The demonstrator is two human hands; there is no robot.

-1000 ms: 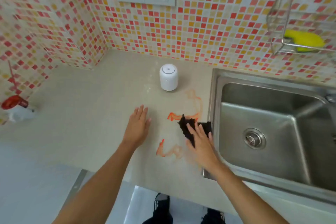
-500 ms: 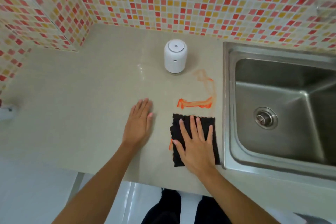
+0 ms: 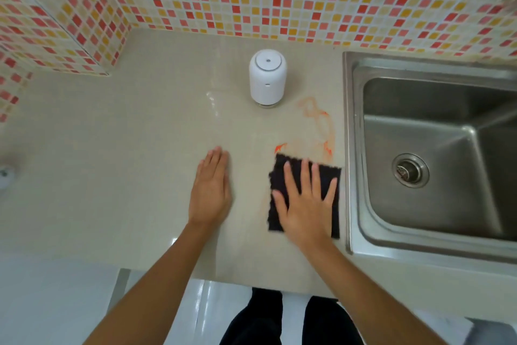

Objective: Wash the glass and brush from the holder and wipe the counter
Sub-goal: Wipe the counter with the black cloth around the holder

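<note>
Head view shows your right hand (image 3: 306, 204) pressing flat, fingers spread, on the black square cloth (image 3: 279, 190) beside the stainless steel sink (image 3: 348, 148); your left hand (image 3: 211, 190) rests open on the beige stone counter (image 3: 112, 162). Faint orange smears (image 3: 326, 132) lie beyond the cloth; short strokes could spread them towards the white cylindrical dispenser (image 3: 268, 77). No glass, brush or legible writing shows.

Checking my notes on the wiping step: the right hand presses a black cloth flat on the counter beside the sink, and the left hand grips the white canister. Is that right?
One detail is wrong. The left hand lies flat on the bare counter, apart from the white canister. The right hand does press the black cloth flat beside the sink, as the head view shows.
</note>
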